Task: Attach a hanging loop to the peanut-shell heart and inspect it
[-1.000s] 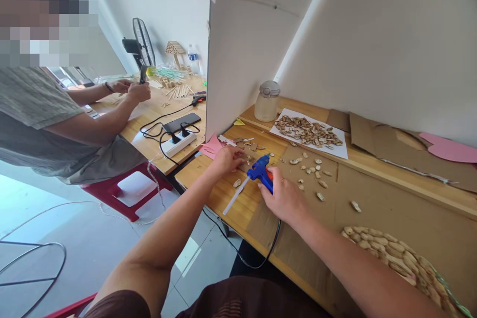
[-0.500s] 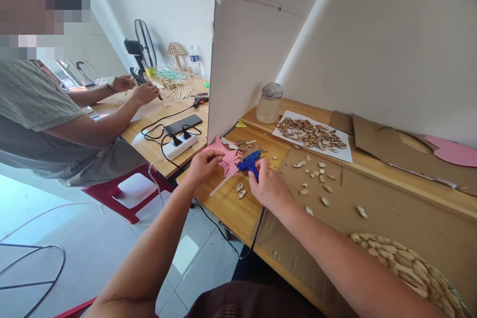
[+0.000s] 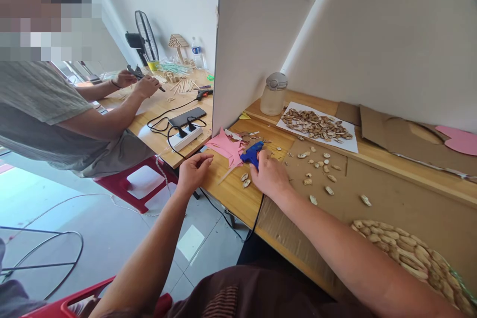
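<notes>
My right hand (image 3: 270, 171) is wrapped around the handle of a blue hot glue gun (image 3: 253, 151), held over the wooden table. A pale glue stick (image 3: 224, 175) shows just left of the gun. My left hand (image 3: 194, 173) hovers at the table's left edge, thumb and fingers pinched together; whatever they may hold is too small to make out. Cut pink paper (image 3: 225, 146) lies between the hands, behind them. Two peanut shell halves (image 3: 245, 180) rest below the gun. At lower right, partly behind my right forearm, is a round piece covered with peanut shells (image 3: 406, 253).
Loose shells (image 3: 330, 190) dot the cardboard (image 3: 391, 203). On the shelf stand a lidded jar (image 3: 274, 94) and white paper with heaped shells (image 3: 316, 126). Left of a partition (image 3: 246, 49), a co-worker's hands (image 3: 136, 84) hold pliers near a power strip (image 3: 185, 137).
My left hand has drawn back from the pink paper and glue gun, toward the left and me. The right hand keeps the gun in nearly the same place. The view has shifted slightly.
</notes>
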`<state>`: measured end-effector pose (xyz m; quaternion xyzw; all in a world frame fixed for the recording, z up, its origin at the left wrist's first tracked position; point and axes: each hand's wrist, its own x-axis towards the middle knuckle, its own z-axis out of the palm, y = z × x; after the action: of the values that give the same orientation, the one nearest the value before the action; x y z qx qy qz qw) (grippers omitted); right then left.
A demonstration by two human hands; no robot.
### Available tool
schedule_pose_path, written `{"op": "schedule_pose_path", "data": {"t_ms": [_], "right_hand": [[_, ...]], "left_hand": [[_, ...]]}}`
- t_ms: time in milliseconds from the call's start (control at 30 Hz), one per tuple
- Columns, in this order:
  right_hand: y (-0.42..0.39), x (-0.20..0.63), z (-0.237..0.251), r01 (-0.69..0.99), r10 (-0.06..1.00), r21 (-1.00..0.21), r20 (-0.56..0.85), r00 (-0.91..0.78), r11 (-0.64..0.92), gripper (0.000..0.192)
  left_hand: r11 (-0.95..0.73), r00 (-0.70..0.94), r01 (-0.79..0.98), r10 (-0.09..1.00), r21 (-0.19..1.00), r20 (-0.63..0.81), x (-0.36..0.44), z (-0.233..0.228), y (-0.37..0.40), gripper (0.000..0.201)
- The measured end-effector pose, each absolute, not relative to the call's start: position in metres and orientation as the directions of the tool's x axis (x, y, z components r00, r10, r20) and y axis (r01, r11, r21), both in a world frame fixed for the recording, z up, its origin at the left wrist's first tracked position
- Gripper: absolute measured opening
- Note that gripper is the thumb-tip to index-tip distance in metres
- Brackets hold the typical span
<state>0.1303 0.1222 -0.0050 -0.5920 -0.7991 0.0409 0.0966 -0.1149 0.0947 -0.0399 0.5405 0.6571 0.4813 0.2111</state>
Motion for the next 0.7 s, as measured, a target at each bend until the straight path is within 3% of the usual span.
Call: {"op": "schedule_pose_path", "data": {"t_ms": [133, 300, 500, 700], "right_hand": [[0.116, 0.138, 0.002, 0.895, 0.900, -0.140, 0.176, -0.398, 0.423, 0.027], [0.105, 0.138, 0.006, 0.640, 0.649, -0.110, 0.163, -0.743, 0.760, 0.020], [0.102, 0.125, 0.006, 0.617, 0.617, -0.079, -0.026, -0.787, 0.783, 0.020], [0.111, 0.115, 0.004, 0.639, 0.633, -0.052, -0.099, -0.768, 0.767, 0.027]], "left_hand": [[-0.040, -0.378, 0.556, 0.878, 0.830, 0.295, -0.120, -0.042, 0.084, 0.032], [-0.078, -0.423, 0.616, 0.807, 0.784, 0.412, -0.139, -0.037, 0.090, 0.029], [-0.027, -0.483, 0.686, 0.730, 0.727, 0.483, -0.168, -0.011, 0.110, 0.031], [-0.004, -0.471, 0.756, 0.690, 0.654, 0.549, -0.170, -0.001, 0.115, 0.028]]}}
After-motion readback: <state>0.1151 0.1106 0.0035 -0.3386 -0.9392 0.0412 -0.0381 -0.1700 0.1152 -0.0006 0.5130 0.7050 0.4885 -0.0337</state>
